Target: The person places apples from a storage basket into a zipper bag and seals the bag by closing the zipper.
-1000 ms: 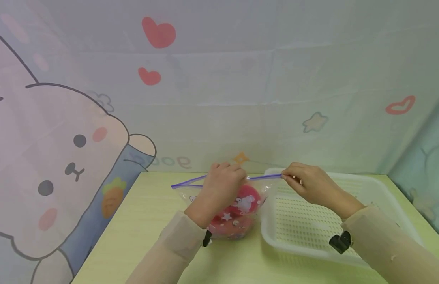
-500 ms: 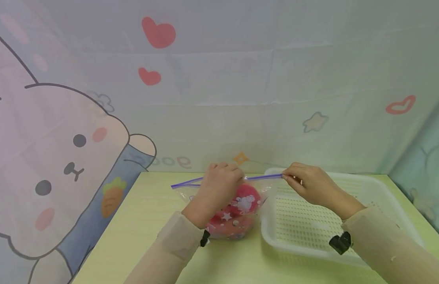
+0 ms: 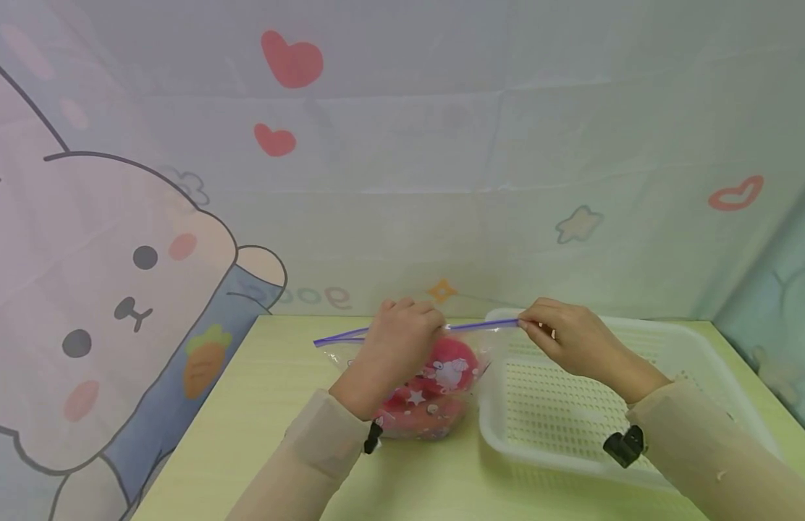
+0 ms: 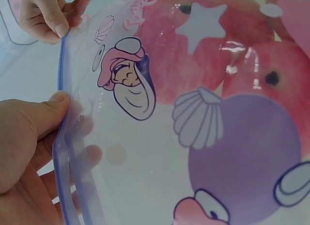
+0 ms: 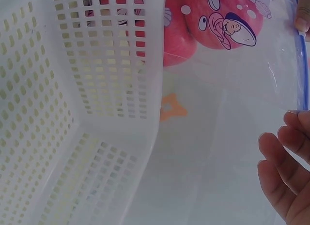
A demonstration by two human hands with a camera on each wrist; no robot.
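Note:
A clear zip bag [image 3: 435, 387] printed with cartoon figures stands on the pale yellow table, holding red apples [image 3: 451, 365]. Its blue zip strip [image 3: 481, 325] runs along the top. My left hand [image 3: 402, 340] pinches the strip near the middle, thumb [image 4: 41, 113] pressed on it in the left wrist view. My right hand [image 3: 559, 334] pinches the strip's right end [image 3: 518, 323]. In the right wrist view the apples [image 5: 213, 22] show through the bag beside my right fingers [image 5: 286, 152], and the strip [image 5: 302, 70] runs down the right edge.
A white perforated plastic basket [image 3: 572, 412] lies on the table right of the bag, under my right forearm; its wall [image 5: 116, 65] fills the right wrist view. A cartoon-printed backdrop [image 3: 181, 217] stands behind and to the left.
My left hand has slid slightly left along the zip strip. The right hand and the bag have stayed put.

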